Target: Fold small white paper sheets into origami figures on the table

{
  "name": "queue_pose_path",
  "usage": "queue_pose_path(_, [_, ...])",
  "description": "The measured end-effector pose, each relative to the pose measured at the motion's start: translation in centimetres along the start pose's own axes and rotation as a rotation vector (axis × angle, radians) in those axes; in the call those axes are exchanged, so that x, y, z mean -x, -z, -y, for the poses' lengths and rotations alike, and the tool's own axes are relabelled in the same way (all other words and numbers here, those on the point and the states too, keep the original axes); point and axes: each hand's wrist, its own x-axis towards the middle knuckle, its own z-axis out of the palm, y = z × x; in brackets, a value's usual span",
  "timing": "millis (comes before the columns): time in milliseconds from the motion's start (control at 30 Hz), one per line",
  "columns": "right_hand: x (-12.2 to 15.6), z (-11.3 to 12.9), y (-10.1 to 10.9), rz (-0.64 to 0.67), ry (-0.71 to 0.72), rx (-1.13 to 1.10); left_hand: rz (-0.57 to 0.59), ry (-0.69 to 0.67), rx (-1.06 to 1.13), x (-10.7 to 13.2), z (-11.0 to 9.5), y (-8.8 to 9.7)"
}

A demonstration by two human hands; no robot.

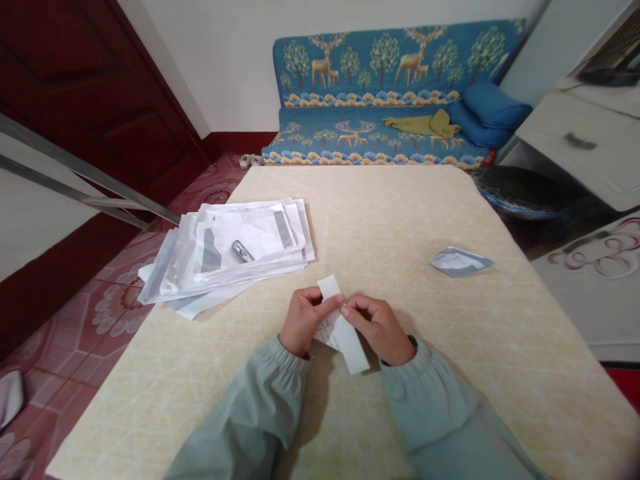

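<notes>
Nearest us, two pale sage-green sleeves [240, 413] with elastic cuffs reach over the cream patterned table [400, 220]. Our left hand [304, 321] and right hand [379, 329] meet near the middle of the table, both almost closed, with curled fingers pinching a narrow white paper strip [345, 340] between them. A crinkled scrap of thin paper [326, 331] sits against the strip beneath the hands, though from this view we cannot tell if it is attached.

Just beyond, to the left, lies a loose stack of flat white-and-grey paper packets [240, 247], with a small silver metal cylinder [243, 251] on top. Well to the right lies a single folded white-and-grey packet [461, 262].

Past the far table edge stands a blue sofa [395, 67] printed with deer and trees, holding an olive-green cloth [425, 123] and a blue cushion [490, 110]. A dark red panelled door [90, 100] rises at far left.
</notes>
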Motion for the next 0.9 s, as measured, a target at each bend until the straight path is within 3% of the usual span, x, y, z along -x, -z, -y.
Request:
queue_pose_path(167, [0.2, 0.2, -0.6, 0.071, -0.019, 0.110, -0.197, 0.007, 0.049, -0.7, -0.3, 1.5])
queue_pose_path(400, [0.4, -0.1, -0.8, 0.139, 0.015, 0.135, -0.379, -0.059, 0.117, -1.5, -1.0, 3.8])
queue_pose_path(533, [0.4, -0.3, -0.2, 0.149, -0.030, 0.038, -0.402, -0.074, 0.145, -1.7, -1.0, 4.1])
queue_pose_path(633, [0.4, -0.1, 0.0, 0.082, -0.026, -0.039, -0.418, -0.085, 0.160, -1.6, -0.9, 3.9])
queue_pose_path(733, [0.3, 0.1, -0.4, -0.018, 0.014, -0.024, -0.366, -0.074, 0.122, -1.3, -0.7, 3.2])
queue_pose_path(900, [0.3, -0.1, -1.4, -0.040, 0.012, 0.062, -0.260, -0.047, 0.130, -0.9, -0.4, 1.8])
